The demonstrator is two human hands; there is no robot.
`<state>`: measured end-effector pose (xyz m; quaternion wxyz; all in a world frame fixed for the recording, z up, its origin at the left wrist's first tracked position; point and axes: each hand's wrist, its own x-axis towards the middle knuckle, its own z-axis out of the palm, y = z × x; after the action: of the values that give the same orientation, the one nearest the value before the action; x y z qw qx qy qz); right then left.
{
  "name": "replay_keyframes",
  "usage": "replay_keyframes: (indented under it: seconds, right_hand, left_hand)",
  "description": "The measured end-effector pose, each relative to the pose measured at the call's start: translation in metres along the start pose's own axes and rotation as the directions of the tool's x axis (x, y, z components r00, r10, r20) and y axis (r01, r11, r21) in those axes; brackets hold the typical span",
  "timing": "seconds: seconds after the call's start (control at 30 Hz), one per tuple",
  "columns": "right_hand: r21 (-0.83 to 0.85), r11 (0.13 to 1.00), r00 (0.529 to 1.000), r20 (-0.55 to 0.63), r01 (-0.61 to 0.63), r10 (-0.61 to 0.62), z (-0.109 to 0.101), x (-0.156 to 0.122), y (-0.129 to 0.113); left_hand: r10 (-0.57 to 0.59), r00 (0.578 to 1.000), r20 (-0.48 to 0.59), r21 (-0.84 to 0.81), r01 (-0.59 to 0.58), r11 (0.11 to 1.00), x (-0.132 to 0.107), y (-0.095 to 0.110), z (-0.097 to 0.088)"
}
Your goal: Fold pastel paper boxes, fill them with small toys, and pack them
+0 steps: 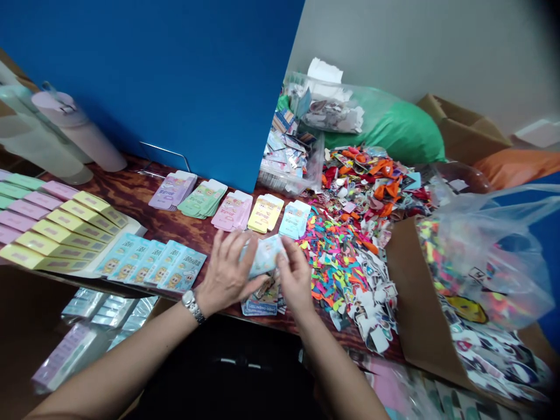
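Observation:
Between my two hands, just above the front part of the table, is a small light blue printed carton [268, 253], tilted. My right hand [296, 277] pinches its right edge, thumb on the near face. At its left side is my left hand [230, 271], wearing a metal wristwatch, fingers against the carton and thumb below it. Beneath the hands lies a stack of printed cards [261, 306], partly covered. To the left, a row of light blue cartons [151, 262] leans overlapped. Behind are flat carton stacks in purple [172, 190], green [202, 198], pink [232, 210], yellow [265, 213] and blue [294, 219].
Yellow boxes [65, 233] and bottles [81, 131] stand at left, near a blue panel [144, 76]. On the right are a heap of colourful small pieces [335, 251], white stickers [371, 297], a cardboard box [422, 309] and a clear bag [503, 268]. Wrapped packs [72, 356] sit below.

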<state>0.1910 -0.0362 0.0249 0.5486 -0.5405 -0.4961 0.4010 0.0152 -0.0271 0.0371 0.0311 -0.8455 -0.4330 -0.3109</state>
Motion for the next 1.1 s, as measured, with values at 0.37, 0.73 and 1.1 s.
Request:
replay_keyframes:
  seconds: [0.37, 0.73, 1.1]
  right_hand:
    - [-0.336, 0.942, 0.921, 0.368, 0.004, 0.127, -0.002, -0.004, 0.005]
    - [-0.901, 0.311, 0.908, 0.372, 0.303, 0.192, -0.009, -0.031, 0.029]
    - [-0.391, 0.92, 0.996, 0.08, -0.006, 0.041, -0.065, -0.002, -0.001]
  left_hand:
    - [-0.355, 0.931, 0.08, -0.701, 0.306, 0.644, -0.01, -0.013, 0.0]
    - [-0.228, 0.847, 0.479, -0.668, 0.521, 0.532, -0.028, -0.026, 0.018]
    - [-0.295, 0.872, 0.392, -0.561, 0.48, 0.674, -0.025, -0.021, 0.016]
